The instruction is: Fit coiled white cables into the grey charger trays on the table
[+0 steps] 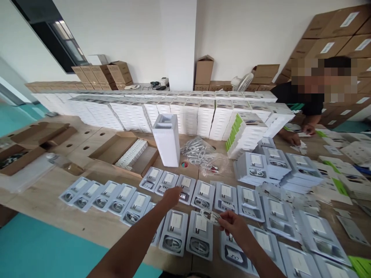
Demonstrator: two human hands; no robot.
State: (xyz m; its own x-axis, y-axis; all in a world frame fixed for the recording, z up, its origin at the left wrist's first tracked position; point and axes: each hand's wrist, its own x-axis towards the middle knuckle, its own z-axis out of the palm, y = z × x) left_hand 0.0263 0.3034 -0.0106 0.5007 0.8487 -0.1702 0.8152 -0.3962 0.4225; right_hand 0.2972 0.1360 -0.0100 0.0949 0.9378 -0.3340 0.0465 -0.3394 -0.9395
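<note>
My right hand [234, 227] pinches a coiled white cable [210, 217] above the rows of grey plastic trays. Below the coil, a tray [199, 253] holds a white adapter and a coiled cable. My left hand [173, 197] is over another tray [188, 181] in the back row; its fingers are mostly hidden behind the hand, so any grip is unclear. The tray just right of it [204, 189] also has a cable coil in its lower compartment. Some trays, such as the one right of centre [248, 193], show no coil.
A bag of white cables [199, 152] lies behind the trays, beside a tall stack of empty trays [166, 144]. An open carton [127, 154] holds white adapters. White boxes [185, 116] form a wall behind. At right are tray stacks [255, 170] and a co-worker's hands [291, 137].
</note>
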